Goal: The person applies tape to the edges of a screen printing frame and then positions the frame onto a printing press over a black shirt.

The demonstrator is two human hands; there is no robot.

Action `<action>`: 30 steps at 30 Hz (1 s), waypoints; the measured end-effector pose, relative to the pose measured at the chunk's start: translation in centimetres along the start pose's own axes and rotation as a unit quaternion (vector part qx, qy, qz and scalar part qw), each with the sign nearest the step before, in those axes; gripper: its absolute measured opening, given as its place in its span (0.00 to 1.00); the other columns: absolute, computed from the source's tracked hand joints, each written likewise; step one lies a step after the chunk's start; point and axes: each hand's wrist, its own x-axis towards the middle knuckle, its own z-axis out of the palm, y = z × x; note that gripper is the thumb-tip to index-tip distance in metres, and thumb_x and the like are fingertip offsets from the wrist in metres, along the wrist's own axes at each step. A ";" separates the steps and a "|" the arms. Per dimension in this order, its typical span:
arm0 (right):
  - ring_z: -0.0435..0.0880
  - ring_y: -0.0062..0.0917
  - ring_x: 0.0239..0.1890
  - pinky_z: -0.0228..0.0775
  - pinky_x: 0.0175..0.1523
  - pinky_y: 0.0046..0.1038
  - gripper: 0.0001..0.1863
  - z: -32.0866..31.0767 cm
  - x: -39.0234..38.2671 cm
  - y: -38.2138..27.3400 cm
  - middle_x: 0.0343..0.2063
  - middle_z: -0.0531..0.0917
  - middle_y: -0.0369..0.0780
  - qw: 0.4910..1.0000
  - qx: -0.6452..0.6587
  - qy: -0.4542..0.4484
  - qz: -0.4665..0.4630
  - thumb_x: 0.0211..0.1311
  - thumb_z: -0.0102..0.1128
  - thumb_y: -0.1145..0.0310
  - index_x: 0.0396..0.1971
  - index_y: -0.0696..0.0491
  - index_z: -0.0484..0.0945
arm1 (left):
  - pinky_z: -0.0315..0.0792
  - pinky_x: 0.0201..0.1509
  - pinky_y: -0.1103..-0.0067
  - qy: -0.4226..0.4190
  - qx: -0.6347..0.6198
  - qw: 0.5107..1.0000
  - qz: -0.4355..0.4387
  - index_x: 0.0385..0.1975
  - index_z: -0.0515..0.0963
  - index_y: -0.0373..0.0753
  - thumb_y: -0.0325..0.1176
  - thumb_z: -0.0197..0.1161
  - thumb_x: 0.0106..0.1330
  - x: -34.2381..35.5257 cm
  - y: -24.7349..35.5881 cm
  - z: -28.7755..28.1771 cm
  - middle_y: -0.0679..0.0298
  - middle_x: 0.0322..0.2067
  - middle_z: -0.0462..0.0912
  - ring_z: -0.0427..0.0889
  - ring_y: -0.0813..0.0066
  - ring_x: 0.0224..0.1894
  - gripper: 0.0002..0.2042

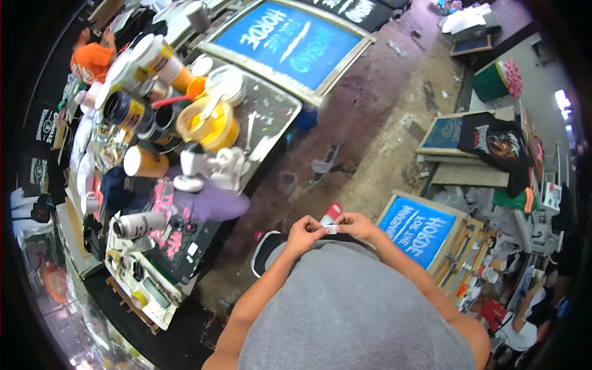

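In front of my waist, my left hand [304, 233] and my right hand [359, 226] meet with fingers pinched. Between their fingertips is a small white piece [332, 229], like a slip of paper or a label; its exact kind is too small to make out. Both hands appear to grip it, one at each end. Below them is my grey shirt [345, 302]. Past the hands, a red shoe [331, 213] shows on the floor.
At left, a cluttered table [280, 105] bears ink tubs, a yellow bucket [213, 126], a spray can [140, 224] and a dark printed cloth [185, 250]. Blue printing screens [416, 228] stand at right and far ahead. A person in orange [92, 61] is at far left, another at lower right.
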 end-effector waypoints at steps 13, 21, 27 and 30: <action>0.81 0.17 0.36 0.73 0.43 0.23 0.10 -20.0 1.3 -12.7 0.34 0.84 0.34 0.981 -0.077 0.163 -0.078 0.63 0.67 0.70 0.41 0.56 0.81 | 0.77 0.44 0.76 0.051 0.126 0.976 0.171 0.31 0.85 0.36 0.30 0.72 0.60 18.2 16.4 6.5 0.61 0.32 0.87 0.86 0.73 0.37 0.06; 0.79 0.19 0.32 0.73 0.40 0.27 0.07 -33.5 11.5 -25.5 0.27 0.82 0.36 0.930 -0.285 0.195 -0.121 0.57 0.64 0.69 0.35 0.54 0.83 | 0.78 0.45 0.74 0.127 0.092 0.959 0.236 0.33 0.85 0.35 0.31 0.70 0.62 36.2 23.7 3.9 0.60 0.32 0.87 0.85 0.70 0.36 0.07; 0.80 0.22 0.45 0.73 0.52 0.28 0.08 -48.1 21.2 -36.7 0.41 0.78 0.36 0.924 -0.268 0.186 -0.198 0.59 0.71 0.65 0.36 0.51 0.85 | 0.71 0.54 0.67 0.494 0.223 0.830 0.135 0.54 0.74 0.33 0.39 0.71 0.60 42.3 23.2 -9.2 0.52 0.48 0.78 0.77 0.56 0.48 0.25; 0.79 0.19 0.38 0.71 0.48 0.25 0.08 -52.4 27.2 -40.0 0.35 0.82 0.31 0.945 -0.043 0.244 -0.213 0.58 0.70 0.69 0.35 0.54 0.84 | 0.69 0.59 0.64 0.533 0.223 0.815 0.038 0.61 0.69 0.32 0.41 0.72 0.59 44.2 22.5 -13.6 0.47 0.50 0.76 0.75 0.52 0.51 0.33</action>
